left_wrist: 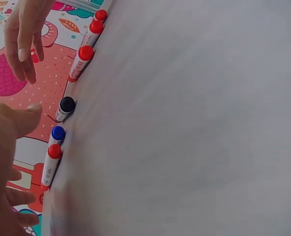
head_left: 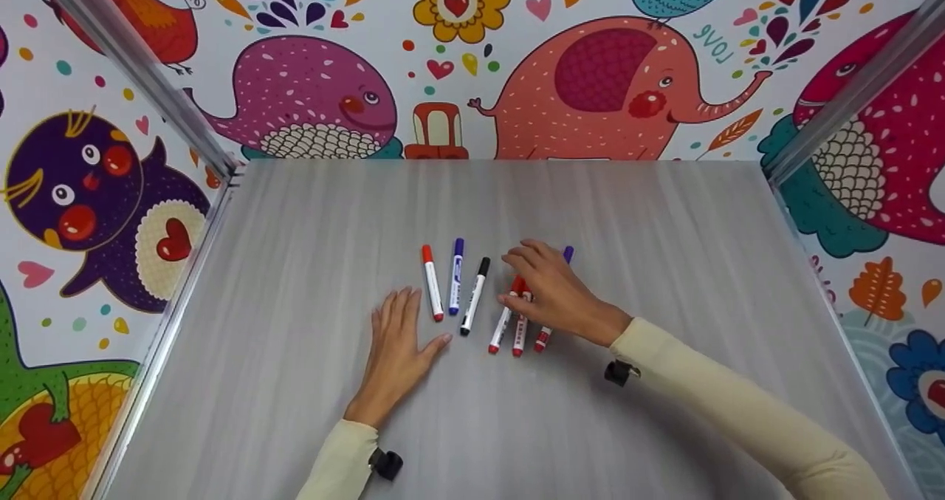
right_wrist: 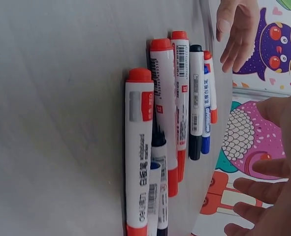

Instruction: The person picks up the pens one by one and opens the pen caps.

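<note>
My left hand [head_left: 397, 352] lies with fingers extended at the left of the markers; nothing is in its grasp. Nearest to it is a red-capped marker [head_left: 433, 286], beside a blue marker [head_left: 456, 278] and a black marker [head_left: 475, 297]. Over the right-hand group my right hand [head_left: 565, 293] hovers with spread, loosely bent fingers, holding nothing. Below it are several red markers [head_left: 520, 330], partly covered by the hand. The right wrist view shows a red whiteboard marker [right_wrist: 139, 128] in front, with a black marker [right_wrist: 160, 187] and a blue-ended marker [right_wrist: 153, 196] lying close beside it.
All the markers lie on a grey wood-grain table [head_left: 295, 227]. Behind it and at the sides stand panels with cartoon animals [head_left: 310, 86], framed by metal rails [head_left: 148, 367]. A small black device [head_left: 619, 371] sits at each wrist.
</note>
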A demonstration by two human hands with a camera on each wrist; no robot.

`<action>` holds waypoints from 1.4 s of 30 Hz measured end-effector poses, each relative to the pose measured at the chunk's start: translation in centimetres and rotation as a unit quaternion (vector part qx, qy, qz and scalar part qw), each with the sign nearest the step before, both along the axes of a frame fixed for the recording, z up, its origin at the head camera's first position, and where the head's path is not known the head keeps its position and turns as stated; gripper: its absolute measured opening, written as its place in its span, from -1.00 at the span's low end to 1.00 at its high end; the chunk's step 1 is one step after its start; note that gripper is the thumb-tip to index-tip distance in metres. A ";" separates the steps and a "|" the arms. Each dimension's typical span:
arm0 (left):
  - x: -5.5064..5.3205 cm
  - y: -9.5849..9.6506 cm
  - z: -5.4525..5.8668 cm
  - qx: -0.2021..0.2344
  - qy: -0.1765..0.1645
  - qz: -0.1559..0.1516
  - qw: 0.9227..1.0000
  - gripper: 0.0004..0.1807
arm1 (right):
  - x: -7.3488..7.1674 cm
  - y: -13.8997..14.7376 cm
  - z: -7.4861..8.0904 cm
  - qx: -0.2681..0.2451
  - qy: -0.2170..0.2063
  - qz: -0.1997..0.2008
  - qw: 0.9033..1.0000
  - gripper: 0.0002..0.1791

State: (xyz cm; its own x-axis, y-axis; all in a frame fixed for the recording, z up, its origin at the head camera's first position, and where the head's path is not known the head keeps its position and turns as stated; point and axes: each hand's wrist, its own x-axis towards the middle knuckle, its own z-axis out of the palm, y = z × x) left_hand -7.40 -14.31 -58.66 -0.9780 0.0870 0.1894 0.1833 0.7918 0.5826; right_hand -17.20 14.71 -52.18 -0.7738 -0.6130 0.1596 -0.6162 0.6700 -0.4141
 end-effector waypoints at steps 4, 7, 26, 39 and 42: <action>0.1 0.1 -0.1 0.009 0.002 0.004 1.000 -0.04 | -0.3 -0.7 -0.4 0.003 -0.013 0.012 1.000 -0.23; 0.2 0.1 -0.3 0.018 -0.005 0.005 1.000 -0.04 | -0.6 -1.2 -0.5 0.008 -0.018 0.023 1.000 -0.22; -0.4 -0.1 -0.5 0.035 0.019 0.017 0.999 -0.11 | -3.4 -4.3 -1.8 -0.001 -0.036 0.051 0.998 -0.24; -0.7 0.2 -0.9 0.045 0.033 0.022 0.998 -0.17 | -4.9 -6.7 -3.6 -0.007 -0.025 0.098 0.995 -0.24; -0.7 0.6 -1.0 0.048 0.024 0.022 0.998 -0.18 | -5.1 -7.0 -3.8 -0.002 -0.033 0.098 0.995 -0.24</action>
